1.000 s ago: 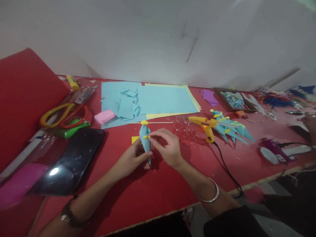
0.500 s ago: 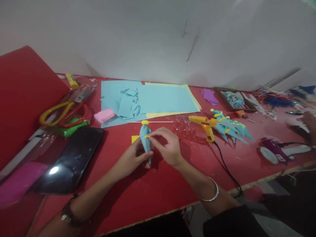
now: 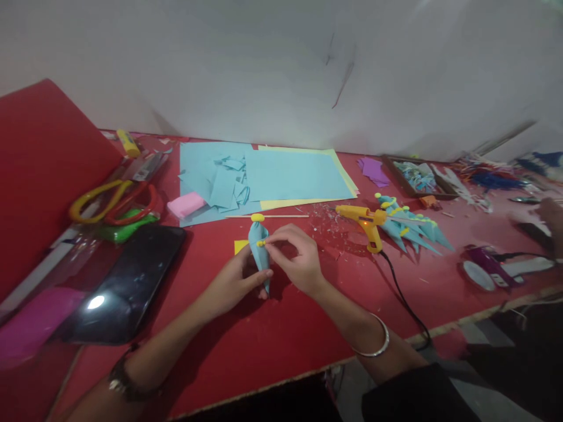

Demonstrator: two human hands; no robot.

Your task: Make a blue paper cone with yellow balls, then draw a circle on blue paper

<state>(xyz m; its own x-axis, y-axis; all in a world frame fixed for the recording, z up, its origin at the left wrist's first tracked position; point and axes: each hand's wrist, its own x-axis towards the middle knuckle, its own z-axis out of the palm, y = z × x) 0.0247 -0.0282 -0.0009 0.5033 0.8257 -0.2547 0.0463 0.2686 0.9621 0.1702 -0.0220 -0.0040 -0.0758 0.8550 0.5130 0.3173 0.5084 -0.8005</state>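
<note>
Left hand [image 3: 235, 282] grips the blue paper cone [image 3: 259, 253] upright — right hand [image 3: 295, 259], at its 3 o'clock, pinches a yellow bead [image 3: 260, 243] on it.

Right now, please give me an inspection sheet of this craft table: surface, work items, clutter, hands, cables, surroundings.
Surface: red table, with paper scraps.
Job's things: blue paper cone with yellow dots, held upright.
Clutter: blue sheets, scissors, phone, glue gun, finished cones.
Grippers: left hand grips the cone low; right hand pinches a yellow dot on it.
Cables: black cord runs from the glue gun over the table edge.
Surroundings: white wall; another person's hand at far right.
</note>
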